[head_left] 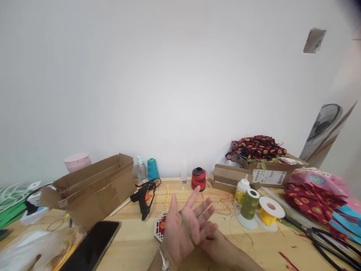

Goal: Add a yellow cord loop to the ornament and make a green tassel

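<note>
The right hand [213, 241] lay behind the left hand [183, 229], its fingers mostly hidden, their hold impossible to tell. The lower edge cut off both forearms and the phone [93, 244]. The left hand covered part of the octagonal ornament [159, 226]. The scissors [324, 241] ran out at the lower right corner. The box label [269, 176] was too small to read.

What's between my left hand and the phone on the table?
In the head view, a red-and-white octagonal piece lies between the left hand and the phone, partly hidden by the hand.
</note>
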### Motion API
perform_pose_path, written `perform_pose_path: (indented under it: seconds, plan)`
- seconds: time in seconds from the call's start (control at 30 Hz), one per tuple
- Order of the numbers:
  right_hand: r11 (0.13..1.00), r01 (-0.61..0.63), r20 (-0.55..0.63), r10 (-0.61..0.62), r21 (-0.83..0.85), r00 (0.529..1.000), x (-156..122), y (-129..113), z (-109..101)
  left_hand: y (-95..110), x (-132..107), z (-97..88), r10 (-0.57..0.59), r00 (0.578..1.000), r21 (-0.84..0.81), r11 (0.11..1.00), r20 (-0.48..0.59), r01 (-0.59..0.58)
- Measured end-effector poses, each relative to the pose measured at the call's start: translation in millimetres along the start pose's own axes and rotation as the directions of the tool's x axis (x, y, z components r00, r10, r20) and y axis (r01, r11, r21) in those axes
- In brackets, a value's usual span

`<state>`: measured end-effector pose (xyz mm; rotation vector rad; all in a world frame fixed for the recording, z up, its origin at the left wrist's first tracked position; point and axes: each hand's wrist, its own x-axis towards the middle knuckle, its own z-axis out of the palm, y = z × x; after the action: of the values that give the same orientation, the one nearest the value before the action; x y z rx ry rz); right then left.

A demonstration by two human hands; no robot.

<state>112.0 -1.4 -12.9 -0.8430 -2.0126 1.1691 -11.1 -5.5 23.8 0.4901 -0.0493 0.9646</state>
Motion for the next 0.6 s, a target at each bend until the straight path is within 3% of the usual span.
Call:
perform_pose_path:
  seconds: [0.1,0.27,0.6]
  plan:
    - [0.998,-0.043,0.058,0.046,-0.052,0.997,0,-3,1,8,1,-7.4,0.112,0.994,-0.021,0.993,-0.017,-0.113]
    - [0.944,0.103,0.136,-0.063,-0.313,0.989,-3,-6,-8,19,1,-18.7,0.236,0.971,-0.005,0.972,-0.036,-0.236]
    - [0.805,0.236,0.115,-0.207,-0.545,0.971,-5,-15,-21,16,2,-13.6,0.204,0.974,0.077,0.977,-0.093,-0.197]
